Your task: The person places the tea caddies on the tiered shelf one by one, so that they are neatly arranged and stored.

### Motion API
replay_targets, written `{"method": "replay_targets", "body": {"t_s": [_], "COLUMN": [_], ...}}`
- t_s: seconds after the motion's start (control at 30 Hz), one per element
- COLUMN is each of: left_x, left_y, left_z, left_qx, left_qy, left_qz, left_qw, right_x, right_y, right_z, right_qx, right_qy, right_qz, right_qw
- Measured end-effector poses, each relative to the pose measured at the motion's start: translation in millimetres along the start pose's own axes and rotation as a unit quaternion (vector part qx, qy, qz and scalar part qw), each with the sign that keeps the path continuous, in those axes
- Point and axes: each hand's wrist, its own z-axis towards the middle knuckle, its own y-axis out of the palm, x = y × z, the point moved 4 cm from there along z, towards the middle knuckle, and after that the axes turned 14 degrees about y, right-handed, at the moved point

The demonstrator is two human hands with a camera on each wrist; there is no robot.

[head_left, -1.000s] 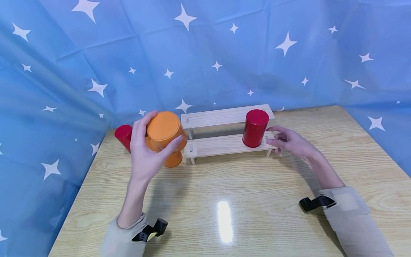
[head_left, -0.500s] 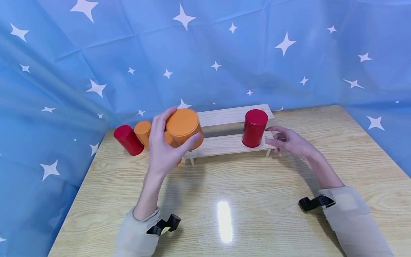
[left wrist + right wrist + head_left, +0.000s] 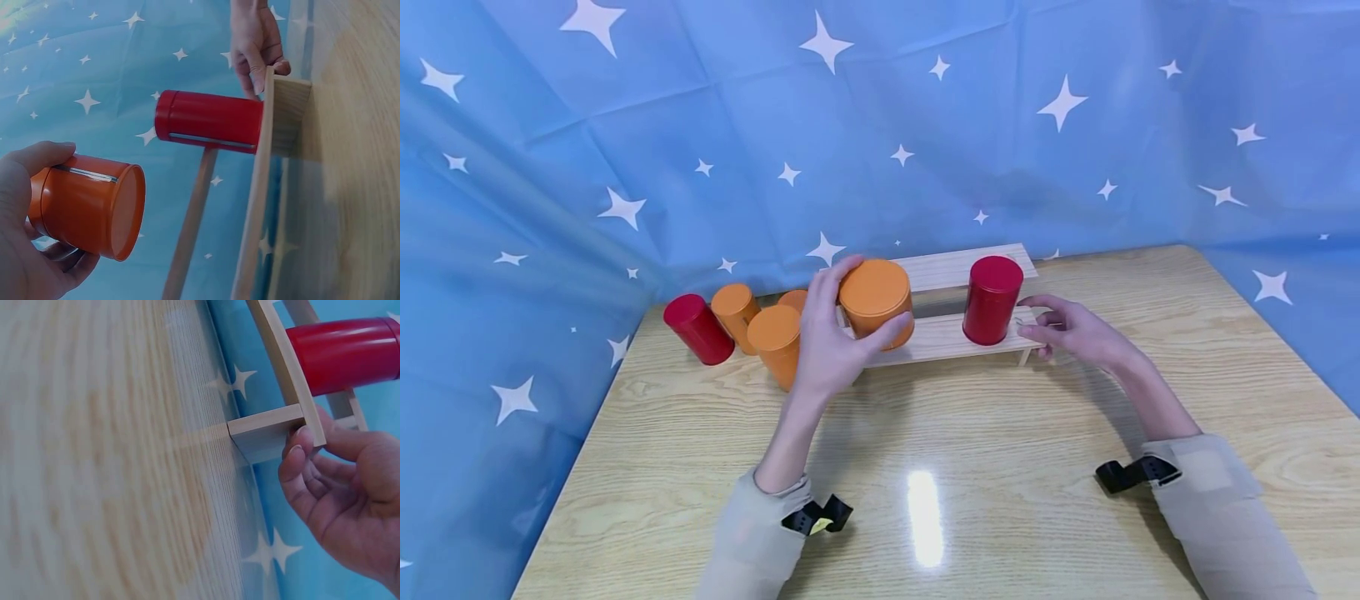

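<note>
My left hand (image 3: 835, 342) grips a wide orange can (image 3: 876, 302), lid up, in front of the left part of a two-step wooden shelf (image 3: 936, 336). In the left wrist view a gap shows between the orange can (image 3: 84, 203) and the lower board (image 3: 257, 200). A red can (image 3: 993, 300) stands upright on the lower board near its right end. My right hand (image 3: 1075, 333) pinches the right end of that board; in the right wrist view the fingers (image 3: 299, 447) of my right hand (image 3: 350, 494) curl around the board end (image 3: 294, 375).
Left of the shelf stand a red can (image 3: 699, 330), an orange can (image 3: 736, 315), a bigger orange can (image 3: 777, 337) and another partly hidden orange one (image 3: 793, 300). A blue star-patterned cloth (image 3: 880, 108) hangs behind and left of the wooden table (image 3: 1000, 483).
My left hand has carried the orange can rightward, from beside the shelf to in front of its left part, uncovering the orange cans on the left. My right hand has stayed at the board end.
</note>
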Motion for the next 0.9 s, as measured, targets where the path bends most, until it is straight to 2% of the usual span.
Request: {"method": "replay_targets", "body": {"t_s": [0.27, 0.67, 0.9], "left_x": [-9.3, -28.9, -35.0], "left_y": [23.8, 55.2, 66.9], "left_z": [0.1, -8.7, -12.2], "left_qx": [-0.026, -0.067, -0.075], "left_qy": [-0.058, -0.083, -0.103], "left_qz": [-0.027, -0.024, -0.028], "left_qw": [0.9976, 0.994, 0.9914], "right_x": [0, -1, -1], "right_y": [0, 0, 0], "right_z": [-0.1, 0.1, -0.6], "right_qx": [0.001, 0.0, 0.0], "right_qy": [0.002, 0.007, 0.006], "right_qz": [0.0, 0.001, 0.002], "right_qw": [1.0, 1.0, 1.0]}}
